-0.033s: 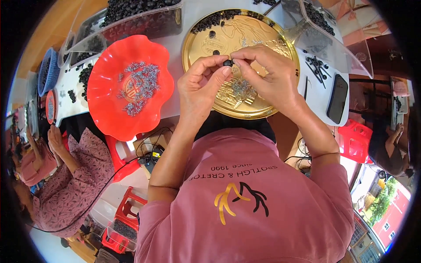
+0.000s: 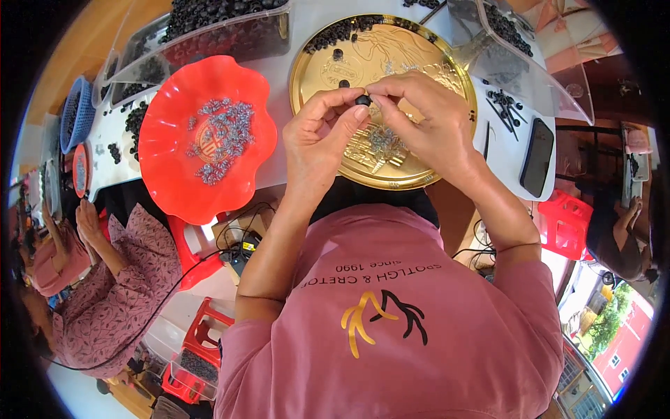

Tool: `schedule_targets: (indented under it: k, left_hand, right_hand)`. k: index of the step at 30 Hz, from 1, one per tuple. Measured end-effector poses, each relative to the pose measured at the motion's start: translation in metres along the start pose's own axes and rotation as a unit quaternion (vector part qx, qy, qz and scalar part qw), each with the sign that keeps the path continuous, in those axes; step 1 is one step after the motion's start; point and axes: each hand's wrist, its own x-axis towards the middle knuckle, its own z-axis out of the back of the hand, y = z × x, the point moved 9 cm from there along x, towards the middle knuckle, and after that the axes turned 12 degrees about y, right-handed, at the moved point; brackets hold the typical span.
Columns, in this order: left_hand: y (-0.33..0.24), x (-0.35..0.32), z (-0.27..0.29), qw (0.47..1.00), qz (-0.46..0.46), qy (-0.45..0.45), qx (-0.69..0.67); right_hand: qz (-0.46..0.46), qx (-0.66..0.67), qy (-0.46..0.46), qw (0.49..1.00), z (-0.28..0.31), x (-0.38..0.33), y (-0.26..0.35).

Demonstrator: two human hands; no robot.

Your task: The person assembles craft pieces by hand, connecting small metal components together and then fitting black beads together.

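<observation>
My left hand point(image 2: 321, 136) and my right hand point(image 2: 429, 119) meet above a round gold tray point(image 2: 307, 77). Between their fingertips they pinch one small black round part point(image 2: 363, 100). Under the hands, a small heap of silvery metal bits point(image 2: 382, 143) lies on the tray. More black parts point(image 2: 342, 31) line the tray's far rim. To the left stands a red scalloped bowl point(image 2: 174, 181) holding several silvery metal pieces point(image 2: 220, 136).
Clear plastic bins of black parts point(image 2: 216, 28) stand behind the bowl, and another bin point(image 2: 509, 49) is at the far right. A black phone point(image 2: 537, 157) lies right of the tray. Another person in a patterned sleeve point(image 2: 118, 279) sits at the left. Red stools point(image 2: 565, 223) stand below the table.
</observation>
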Motion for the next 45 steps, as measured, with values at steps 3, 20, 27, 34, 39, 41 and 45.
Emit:
schedule_targets:
  k: [3,20,27,34,39,41,45]
  left_hand:
    - [0.002,0.001,0.001,1.000,0.001,0.000,0.019]
    - [-0.053,-0.005,-0.021,0.933,-0.254,0.078,0.243]
    - [-0.061,-0.006,-0.033,0.929,-0.273,0.126,0.215]
    - [-0.053,0.001,-0.037,0.926,-0.255,0.139,0.241]
    - [-0.054,-0.003,-0.036,0.931,-0.209,0.106,0.279]
    - [-0.041,-0.003,-0.020,0.966,-0.160,0.052,0.198]
    - [-0.035,-0.001,-0.020,0.953,-0.148,0.094,0.246]
  right_hand:
    - [0.035,-0.046,0.000,0.998,-0.003,0.000,0.007]
    - [-0.263,0.614,0.246,0.703,-0.054,-0.033,-0.050]
    - [-0.205,0.676,0.226,0.670,-0.055,-0.032,-0.030]
    - [-0.230,0.608,0.211,0.730,-0.046,-0.033,-0.037]
    - [-0.236,0.326,0.181,0.898,0.023,-0.004,-0.023]
    - [-0.185,0.186,0.083,0.961,0.078,0.012,-0.017]
    - [-0.192,-0.077,-0.091,0.974,0.195,0.021,-0.046]
